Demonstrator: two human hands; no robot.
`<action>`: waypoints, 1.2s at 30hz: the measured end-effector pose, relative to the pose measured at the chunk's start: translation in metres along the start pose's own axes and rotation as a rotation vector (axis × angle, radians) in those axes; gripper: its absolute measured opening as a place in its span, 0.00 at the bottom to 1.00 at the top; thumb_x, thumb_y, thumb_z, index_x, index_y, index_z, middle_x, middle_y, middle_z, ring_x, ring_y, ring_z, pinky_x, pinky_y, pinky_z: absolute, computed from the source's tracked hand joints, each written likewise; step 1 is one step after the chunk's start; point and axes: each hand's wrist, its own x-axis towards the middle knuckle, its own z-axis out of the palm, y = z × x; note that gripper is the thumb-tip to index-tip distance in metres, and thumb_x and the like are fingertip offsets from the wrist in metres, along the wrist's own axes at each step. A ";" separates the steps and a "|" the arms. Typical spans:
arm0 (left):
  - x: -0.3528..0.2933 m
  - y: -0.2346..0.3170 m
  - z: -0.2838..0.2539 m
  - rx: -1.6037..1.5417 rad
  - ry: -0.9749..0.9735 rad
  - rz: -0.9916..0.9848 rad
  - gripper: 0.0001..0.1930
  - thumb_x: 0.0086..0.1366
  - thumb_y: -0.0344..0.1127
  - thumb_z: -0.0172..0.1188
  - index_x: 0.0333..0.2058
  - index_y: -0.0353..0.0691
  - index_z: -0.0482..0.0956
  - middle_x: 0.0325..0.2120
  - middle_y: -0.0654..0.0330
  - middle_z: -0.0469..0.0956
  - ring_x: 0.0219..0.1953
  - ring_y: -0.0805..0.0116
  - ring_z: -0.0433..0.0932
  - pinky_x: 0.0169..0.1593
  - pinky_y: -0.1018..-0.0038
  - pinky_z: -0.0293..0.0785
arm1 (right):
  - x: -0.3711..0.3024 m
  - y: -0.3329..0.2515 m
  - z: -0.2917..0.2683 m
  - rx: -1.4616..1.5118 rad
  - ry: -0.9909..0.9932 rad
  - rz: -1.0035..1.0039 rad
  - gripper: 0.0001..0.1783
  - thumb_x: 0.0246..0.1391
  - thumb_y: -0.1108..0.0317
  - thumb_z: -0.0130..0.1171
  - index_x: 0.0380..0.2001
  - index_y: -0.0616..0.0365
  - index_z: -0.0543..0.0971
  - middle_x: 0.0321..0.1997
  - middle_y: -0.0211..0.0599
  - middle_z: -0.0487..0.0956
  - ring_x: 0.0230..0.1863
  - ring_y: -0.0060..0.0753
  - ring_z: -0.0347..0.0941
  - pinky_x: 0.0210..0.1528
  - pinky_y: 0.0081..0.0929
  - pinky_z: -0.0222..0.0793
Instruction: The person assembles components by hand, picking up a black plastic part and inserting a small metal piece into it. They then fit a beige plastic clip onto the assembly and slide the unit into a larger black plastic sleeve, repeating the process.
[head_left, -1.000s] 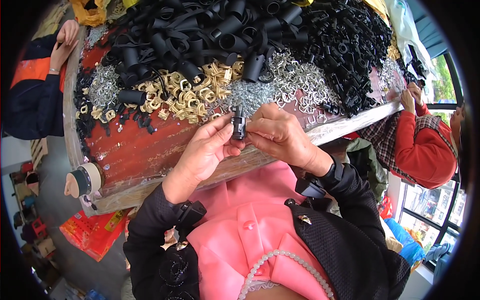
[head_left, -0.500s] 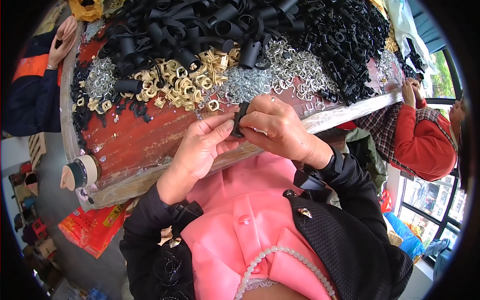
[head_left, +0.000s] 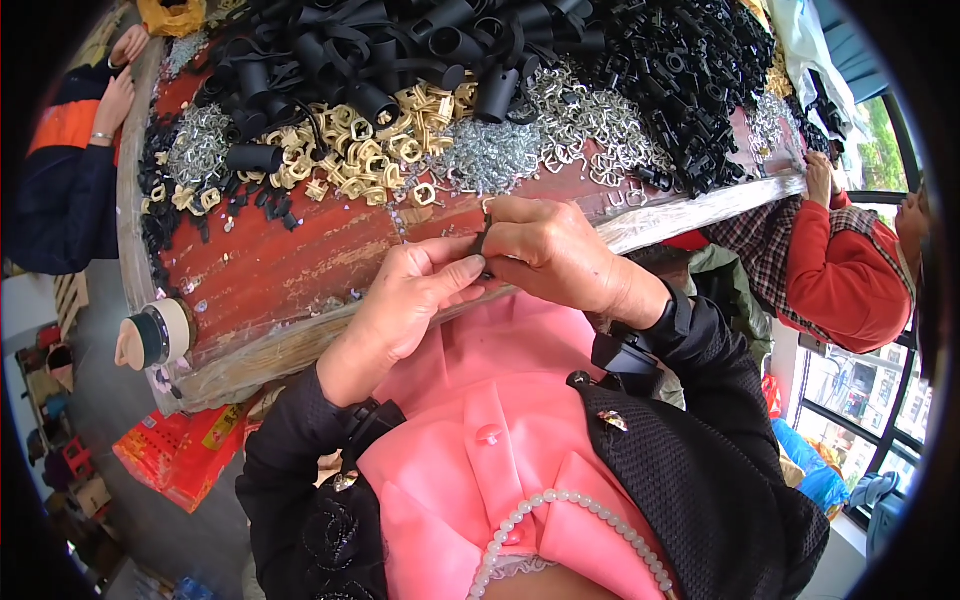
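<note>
Both my hands meet over the table's near edge, closed around a small black plastic part [head_left: 484,243] that is mostly hidden by the fingers. My left hand [head_left: 415,290] pinches it between thumb and fingertips from the left. From the right, my right hand [head_left: 555,250] grips the same part with bent fingers. Just beyond the hands lie a heap of small shiny metal pieces [head_left: 490,155], a pile of cream plastic buckles [head_left: 370,155] and silver wire rings [head_left: 600,130].
Black tubes with straps [head_left: 375,65] and a mound of small black parts [head_left: 690,90] cover the back of the red table [head_left: 290,265]. A tape roll [head_left: 172,332] sits at its left corner. Co-workers stand at left [head_left: 75,180] and right [head_left: 845,250].
My hands stay together at the table edge. The black part has turned and is now more covered by my fingers. The left co-worker's hands have moved apart.
</note>
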 end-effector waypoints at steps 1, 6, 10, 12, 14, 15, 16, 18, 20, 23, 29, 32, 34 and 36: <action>0.002 -0.002 -0.003 -0.037 0.005 -0.009 0.14 0.59 0.31 0.51 0.42 0.30 0.69 0.39 0.58 0.72 0.38 0.72 0.73 0.42 0.78 0.70 | 0.000 0.002 0.000 -0.003 0.002 -0.001 0.04 0.34 0.72 0.57 0.18 0.56 0.72 0.24 0.33 0.69 0.23 0.40 0.70 0.23 0.32 0.66; 0.015 -0.004 -0.012 -0.204 -0.019 -0.050 0.13 0.58 0.30 0.51 0.42 0.31 0.69 0.38 0.56 0.73 0.39 0.68 0.74 0.42 0.79 0.72 | 0.004 0.020 -0.008 0.234 0.054 0.017 0.05 0.36 0.77 0.58 0.22 0.60 0.74 0.23 0.34 0.68 0.24 0.37 0.69 0.23 0.27 0.64; 0.022 -0.004 -0.027 -0.278 -0.010 -0.014 0.12 0.58 0.30 0.52 0.41 0.31 0.69 0.37 0.52 0.73 0.40 0.64 0.74 0.41 0.79 0.73 | 0.003 0.055 -0.024 -0.092 0.283 0.209 0.07 0.39 0.74 0.58 0.26 0.59 0.73 0.24 0.36 0.69 0.25 0.38 0.69 0.25 0.27 0.65; 0.026 -0.002 -0.029 -0.289 -0.002 0.008 0.12 0.58 0.30 0.52 0.40 0.31 0.69 0.38 0.52 0.73 0.40 0.63 0.74 0.40 0.79 0.73 | 0.000 0.095 -0.034 -0.577 0.303 0.260 0.07 0.42 0.71 0.56 0.27 0.58 0.73 0.27 0.38 0.71 0.24 0.42 0.69 0.24 0.30 0.65; 0.035 0.002 -0.026 -0.296 0.029 -0.007 0.12 0.57 0.30 0.52 0.40 0.32 0.70 0.38 0.51 0.73 0.40 0.63 0.74 0.41 0.80 0.73 | -0.013 0.126 -0.036 -0.618 0.280 0.288 0.06 0.42 0.70 0.55 0.27 0.57 0.73 0.27 0.38 0.71 0.24 0.43 0.69 0.23 0.31 0.65; 0.038 0.003 -0.026 -0.303 0.049 -0.012 0.12 0.57 0.30 0.52 0.39 0.32 0.70 0.38 0.50 0.73 0.40 0.63 0.74 0.41 0.80 0.73 | -0.013 0.131 -0.036 -0.655 0.251 0.310 0.05 0.43 0.70 0.55 0.26 0.56 0.72 0.27 0.38 0.71 0.24 0.44 0.69 0.23 0.32 0.64; 0.040 0.004 -0.026 -0.303 0.051 -0.008 0.12 0.57 0.30 0.52 0.39 0.32 0.70 0.38 0.50 0.73 0.40 0.63 0.74 0.41 0.80 0.73 | -0.012 0.136 -0.036 -0.691 0.223 0.332 0.04 0.43 0.69 0.54 0.26 0.56 0.72 0.27 0.39 0.71 0.23 0.45 0.69 0.23 0.34 0.64; 0.045 0.004 -0.027 -0.325 0.026 0.016 0.11 0.57 0.30 0.53 0.39 0.32 0.70 0.38 0.50 0.73 0.40 0.63 0.74 0.41 0.80 0.73 | -0.013 0.143 -0.036 -0.653 0.249 0.303 0.05 0.44 0.69 0.54 0.27 0.56 0.73 0.26 0.39 0.71 0.23 0.43 0.69 0.22 0.33 0.64; 0.048 0.004 -0.027 -0.331 0.009 0.029 0.11 0.57 0.30 0.53 0.39 0.32 0.70 0.38 0.50 0.73 0.40 0.63 0.74 0.41 0.81 0.73 | -0.014 0.145 -0.038 -0.578 0.298 0.257 0.05 0.45 0.68 0.54 0.28 0.55 0.73 0.23 0.39 0.71 0.21 0.38 0.69 0.21 0.31 0.63; 0.045 0.004 -0.026 -0.312 -0.026 0.050 0.11 0.58 0.30 0.52 0.39 0.32 0.70 0.38 0.51 0.73 0.39 0.64 0.74 0.40 0.81 0.73 | -0.013 0.136 -0.045 -0.319 0.290 0.407 0.06 0.48 0.67 0.53 0.28 0.57 0.73 0.20 0.36 0.71 0.18 0.29 0.66 0.19 0.25 0.60; 0.041 0.006 -0.014 -0.286 -0.033 0.053 0.11 0.57 0.30 0.52 0.39 0.33 0.70 0.37 0.52 0.74 0.38 0.65 0.75 0.39 0.81 0.73 | -0.019 0.141 -0.038 0.446 0.343 0.652 0.09 0.53 0.65 0.49 0.29 0.59 0.74 0.18 0.27 0.71 0.16 0.14 0.59 0.17 0.13 0.54; 0.036 0.007 -0.012 -0.300 0.006 0.045 0.10 0.57 0.28 0.53 0.37 0.33 0.71 0.34 0.55 0.75 0.35 0.68 0.75 0.38 0.81 0.72 | -0.018 0.125 -0.033 0.856 0.345 0.678 0.10 0.55 0.65 0.47 0.28 0.60 0.74 0.18 0.23 0.70 0.16 0.12 0.58 0.18 0.09 0.52; 0.037 0.006 -0.012 -0.294 0.011 0.036 0.10 0.57 0.29 0.53 0.37 0.33 0.71 0.34 0.56 0.75 0.35 0.69 0.75 0.37 0.81 0.72 | -0.019 0.119 -0.033 0.881 0.296 0.673 0.10 0.55 0.65 0.47 0.27 0.59 0.74 0.18 0.24 0.70 0.15 0.12 0.58 0.18 0.10 0.52; 0.038 0.006 -0.011 -0.296 0.018 0.034 0.10 0.57 0.29 0.53 0.37 0.34 0.71 0.34 0.56 0.75 0.35 0.70 0.75 0.37 0.81 0.72 | -0.019 0.111 -0.034 0.926 0.200 0.670 0.10 0.55 0.65 0.46 0.27 0.58 0.74 0.18 0.24 0.69 0.15 0.13 0.57 0.18 0.10 0.52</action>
